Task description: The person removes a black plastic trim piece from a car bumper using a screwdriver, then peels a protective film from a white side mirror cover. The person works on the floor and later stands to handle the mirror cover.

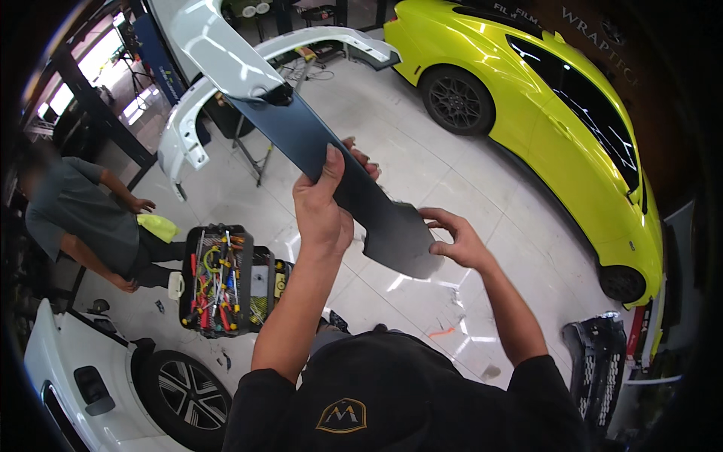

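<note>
Far left: a second person [83, 218], grey shirt, dark trousers, one hand near a yellow-green cloth [157, 227] at the hip, the other hanging low. Below, lower left corner, a white car [68, 361], front wheel [188, 395] dark with pale spokes.

Next right, an open toolbox [184, 301] on the floor, full of jumbled hand tools, many red- or yellow-handled. Beyond it a white bumper [181, 139], curved, up on a stand [245, 147].

Centre: the dark panel [373, 200], long, held up in front of the wearer, slanting from upper left to lower right, its broader end nearest the right hand. Far end meets a white glossy piece [218, 49]; cannot tell if the two are joined.

Left hand [322, 211] clamped on the panel about mid-length: thumb over the upper face, fingers showing past the far edge. Right hand [461, 242] at the broad end, fingers bent, thumb and forefinger at the edge; cannot tell whether they pinch it or only touch.

Right: a bright yellow-green car [527, 113], dark wheels, on the pale tiled floor [422, 162]. Lower right, a black grille [595, 369] stands near its end.
</note>
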`<state>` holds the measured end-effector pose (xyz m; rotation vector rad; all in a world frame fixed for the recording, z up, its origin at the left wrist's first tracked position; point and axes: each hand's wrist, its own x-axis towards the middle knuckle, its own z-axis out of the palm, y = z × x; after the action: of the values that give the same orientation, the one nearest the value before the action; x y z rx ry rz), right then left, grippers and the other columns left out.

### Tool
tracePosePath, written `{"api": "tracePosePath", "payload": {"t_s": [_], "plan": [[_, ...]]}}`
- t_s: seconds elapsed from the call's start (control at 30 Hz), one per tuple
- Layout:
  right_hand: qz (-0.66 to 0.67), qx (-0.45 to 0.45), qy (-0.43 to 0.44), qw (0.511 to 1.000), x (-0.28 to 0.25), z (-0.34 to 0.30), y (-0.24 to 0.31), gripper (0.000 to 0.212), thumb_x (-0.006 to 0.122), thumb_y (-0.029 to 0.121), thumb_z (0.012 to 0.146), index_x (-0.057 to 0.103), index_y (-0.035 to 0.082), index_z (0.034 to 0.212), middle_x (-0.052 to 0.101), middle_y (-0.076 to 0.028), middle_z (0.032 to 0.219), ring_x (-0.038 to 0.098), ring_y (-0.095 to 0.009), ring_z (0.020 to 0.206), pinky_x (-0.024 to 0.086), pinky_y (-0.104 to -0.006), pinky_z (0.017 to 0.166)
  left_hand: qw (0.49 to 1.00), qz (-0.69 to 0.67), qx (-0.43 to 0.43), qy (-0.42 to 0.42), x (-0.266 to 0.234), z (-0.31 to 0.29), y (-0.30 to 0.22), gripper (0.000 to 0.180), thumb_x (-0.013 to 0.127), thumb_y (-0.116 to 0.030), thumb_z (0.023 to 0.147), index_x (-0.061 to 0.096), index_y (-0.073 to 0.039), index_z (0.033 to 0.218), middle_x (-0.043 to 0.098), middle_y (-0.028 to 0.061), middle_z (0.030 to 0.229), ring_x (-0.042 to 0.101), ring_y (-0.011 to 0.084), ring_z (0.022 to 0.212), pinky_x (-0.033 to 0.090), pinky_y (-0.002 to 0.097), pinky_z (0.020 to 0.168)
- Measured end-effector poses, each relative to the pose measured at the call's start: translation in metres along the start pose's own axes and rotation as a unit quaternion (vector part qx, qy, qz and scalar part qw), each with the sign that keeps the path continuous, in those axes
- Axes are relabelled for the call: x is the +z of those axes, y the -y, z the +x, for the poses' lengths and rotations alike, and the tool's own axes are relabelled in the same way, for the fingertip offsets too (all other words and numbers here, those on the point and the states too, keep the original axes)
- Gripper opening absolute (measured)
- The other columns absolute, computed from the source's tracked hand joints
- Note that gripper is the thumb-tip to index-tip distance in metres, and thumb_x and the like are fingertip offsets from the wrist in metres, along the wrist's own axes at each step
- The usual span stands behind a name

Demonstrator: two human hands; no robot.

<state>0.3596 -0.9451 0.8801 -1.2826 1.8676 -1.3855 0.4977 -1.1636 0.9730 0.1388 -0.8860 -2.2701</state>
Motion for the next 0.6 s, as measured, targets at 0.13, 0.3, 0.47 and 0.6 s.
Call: {"api": "tracePosePath", "payload": {"t_s": [0.13,0.3,0.47,0.6], "plan": [[0.028,-0.018,-0.017,0.999,0.045,0.011,-0.021,0.054,0.075,0.043,0.083,0.062,-0.003,0.109,0.065,-0.011,0.102,0.060,-0.021,0.097,0.046,-0.0350,0.086,0.999,0.004,-0.050,0.019,-0.013,-0.013,-0.017,0.048,0.063,-0.034,0.098,0.053,0.007,0.121,0.062,0.0127,0.095,0.065,0.0244,0.087,0.055,0.0401,0.085],[0.014,-0.004,-0.013,1.000,0.101,0.015,0.014,0.046,0.069,0.043,0.087,0.062,-0.002,0.093,0.059,-0.013,0.078,0.055,-0.022,0.073,0.044,-0.0363,0.067,0.998,-0.034,-0.050,0.011,-0.046,-0.036,-0.060,0.048,0.064,-0.033,0.097,0.054,0.008,0.120,0.065,0.0127,0.092,0.067,0.0261,0.087,0.056,0.0393,0.084],[0.001,-0.018,-0.010,1.000,0.143,0.008,0.045,0.046,0.065,0.043,0.090,0.059,-0.002,0.085,0.054,-0.016,0.071,0.052,-0.027,0.065,0.043,-0.0360,0.063,0.987,0.145,-0.040,0.053,-0.081,-0.056,-0.121,0.070,0.074,-0.036,0.090,0.044,0.009,0.134,0.065,0.0185,0.110,0.068,0.0296,0.098,0.054,0.0392,0.090],[-0.035,-0.024,-0.018,0.999,0.193,0.006,0.045,0.049,0.066,0.046,0.091,0.059,-0.002,0.083,0.054,-0.017,0.069,0.054,-0.032,0.063,0.044,-0.0384,0.062,0.796,0.555,0.204,-0.129,-0.118,-0.059,-0.164,0.104,0.084,-0.039,0.077,0.024,0.005,0.148,0.043,0.0250,0.139,0.053,0.0352,0.123,0.047,0.0438,0.100]]}}
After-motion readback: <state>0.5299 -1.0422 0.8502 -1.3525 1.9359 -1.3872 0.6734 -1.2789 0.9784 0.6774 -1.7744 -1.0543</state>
